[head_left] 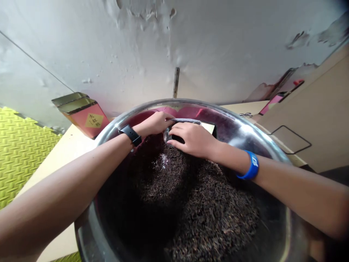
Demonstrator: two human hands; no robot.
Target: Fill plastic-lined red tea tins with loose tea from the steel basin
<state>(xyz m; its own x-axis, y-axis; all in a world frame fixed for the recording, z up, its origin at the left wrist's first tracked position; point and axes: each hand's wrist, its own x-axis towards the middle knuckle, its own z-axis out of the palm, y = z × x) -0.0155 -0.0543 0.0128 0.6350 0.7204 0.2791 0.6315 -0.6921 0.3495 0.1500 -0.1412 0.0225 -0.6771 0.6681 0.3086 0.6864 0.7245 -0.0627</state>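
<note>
Loose dark tea leaves (218, 218) lie heaped in a large shiny metal basin (95, 225). At the basin's far side my left hand (155, 123) pinches the left edge of a silvery bag mouth (188, 120). My right hand (193, 140) curls over the same mouth from the right, fingers bent inward. A pale panel with a dark edge, part of a box (208, 127), shows just behind my right hand. How far the bag sits inside that box is hidden by my hands.
An upright red box (92, 116) with a yellow label and raised flaps stands left of the basin on a pale tabletop (58, 160). Yellow foam matting (24, 153) covers the floor at left. A peeling wall (136, 54) rises behind. A thin black frame (296, 127) sits at right.
</note>
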